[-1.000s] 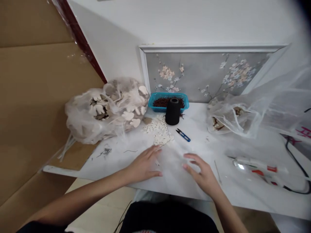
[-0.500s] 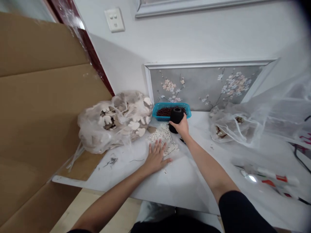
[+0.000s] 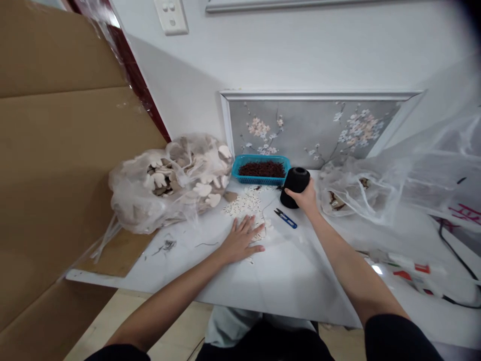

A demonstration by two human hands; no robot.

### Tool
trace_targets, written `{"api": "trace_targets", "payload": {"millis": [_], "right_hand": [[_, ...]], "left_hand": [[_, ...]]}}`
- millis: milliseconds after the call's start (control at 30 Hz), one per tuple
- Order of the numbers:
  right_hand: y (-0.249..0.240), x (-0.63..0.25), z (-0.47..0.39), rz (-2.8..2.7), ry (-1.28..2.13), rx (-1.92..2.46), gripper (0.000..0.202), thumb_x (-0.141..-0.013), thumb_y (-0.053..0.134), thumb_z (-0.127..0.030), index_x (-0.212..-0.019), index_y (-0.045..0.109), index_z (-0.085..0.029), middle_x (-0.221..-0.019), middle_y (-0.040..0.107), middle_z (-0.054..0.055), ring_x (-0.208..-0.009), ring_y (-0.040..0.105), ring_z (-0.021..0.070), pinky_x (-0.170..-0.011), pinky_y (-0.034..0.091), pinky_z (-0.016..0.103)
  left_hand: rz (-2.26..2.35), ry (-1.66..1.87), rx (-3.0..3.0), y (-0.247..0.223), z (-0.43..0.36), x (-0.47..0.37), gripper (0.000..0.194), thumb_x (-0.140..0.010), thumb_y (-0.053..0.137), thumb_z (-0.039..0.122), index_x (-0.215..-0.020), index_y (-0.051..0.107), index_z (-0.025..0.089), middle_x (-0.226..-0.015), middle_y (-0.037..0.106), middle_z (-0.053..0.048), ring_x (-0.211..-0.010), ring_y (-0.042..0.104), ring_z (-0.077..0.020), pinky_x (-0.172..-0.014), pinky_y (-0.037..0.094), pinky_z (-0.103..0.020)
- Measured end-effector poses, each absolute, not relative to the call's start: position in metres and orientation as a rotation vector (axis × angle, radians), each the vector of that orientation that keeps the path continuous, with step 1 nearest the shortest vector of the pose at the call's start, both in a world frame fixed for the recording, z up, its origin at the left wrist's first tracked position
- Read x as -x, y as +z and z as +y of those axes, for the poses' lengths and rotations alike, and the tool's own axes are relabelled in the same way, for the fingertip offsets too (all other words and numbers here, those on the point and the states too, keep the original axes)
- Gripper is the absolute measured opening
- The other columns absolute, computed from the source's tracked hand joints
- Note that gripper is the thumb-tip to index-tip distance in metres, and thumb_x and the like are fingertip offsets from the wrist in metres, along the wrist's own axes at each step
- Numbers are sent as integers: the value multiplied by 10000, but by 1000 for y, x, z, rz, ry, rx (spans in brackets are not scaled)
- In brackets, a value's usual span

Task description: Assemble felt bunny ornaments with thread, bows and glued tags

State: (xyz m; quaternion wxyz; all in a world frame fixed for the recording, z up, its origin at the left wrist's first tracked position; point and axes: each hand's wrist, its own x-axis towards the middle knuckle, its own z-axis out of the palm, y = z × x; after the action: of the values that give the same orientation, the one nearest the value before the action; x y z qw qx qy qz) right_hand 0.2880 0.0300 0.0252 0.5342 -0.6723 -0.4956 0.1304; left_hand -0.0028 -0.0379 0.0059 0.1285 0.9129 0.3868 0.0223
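We cannot make out the contents of the plastic bag (image 3: 353, 193). Our right hand (image 3: 306, 198) grips a tilted black thread spool (image 3: 295, 186); our left hand (image 3: 240, 240) lies flat, fingers spread, on the tabletop (image 3: 293, 271).

Open tabletop (image 3: 300, 271) between bulky bags (image 3: 169, 180)

Bright, even light; edges warped, corner vignetted

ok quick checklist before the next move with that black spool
1. Right hand gripping the black thread spool: ok, fingers wrap its side.
2. Spool upright: not ok, it is tilted.
3. Left hand flat on the table, at the edge of the small white pieces: ok.
4. Blue snips apart from both hands: ok.
5. Blue basket apart from the spool: ok.
6. Loose thread end: cannot tell.
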Motion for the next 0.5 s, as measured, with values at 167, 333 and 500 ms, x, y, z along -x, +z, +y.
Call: {"api": "trace_targets", "payload": {"millis": [167, 333, 500], "right_hand": [[8, -300, 26, -1226, 361, 1454, 1044, -565, 785, -542, -1413, 338, -128, -1303, 577, 205, -1159, 576, 340, -1002, 446, 493], [-30, -307, 1, -1256, 288, 1519, 1310, -592, 778, -656, -1541, 75, -89, -1554, 267, 260, -1428, 289, 401, -1158, 246, 565], [-49, -295, -8, -1187, 315, 1479, 1237, -674, 721, -658, -1548, 37, -111, -1559, 250, 245, -1436, 285, 383, -1166, 243, 548]], "left_hand": [[1181, 317, -2574, -4, -42, 6, 784, -929, 296, 699, -1553, 207, 233, -1625, 159, -136, -1511, 87, -318, -1209, 97, -579], [1053, 1311, -2633, 23, -38, 46, 438, -993, 337, 517, -1296, 481, 235, -1350, 540, -141, -1341, 445, -258, -1138, 344, -471], [2127, 960, -2289, 121, 34, 145, 297, -986, 309, 302, -1140, 530, 179, -1200, 608, -124, -1138, 571, -225, -996, 441, -365]]}}
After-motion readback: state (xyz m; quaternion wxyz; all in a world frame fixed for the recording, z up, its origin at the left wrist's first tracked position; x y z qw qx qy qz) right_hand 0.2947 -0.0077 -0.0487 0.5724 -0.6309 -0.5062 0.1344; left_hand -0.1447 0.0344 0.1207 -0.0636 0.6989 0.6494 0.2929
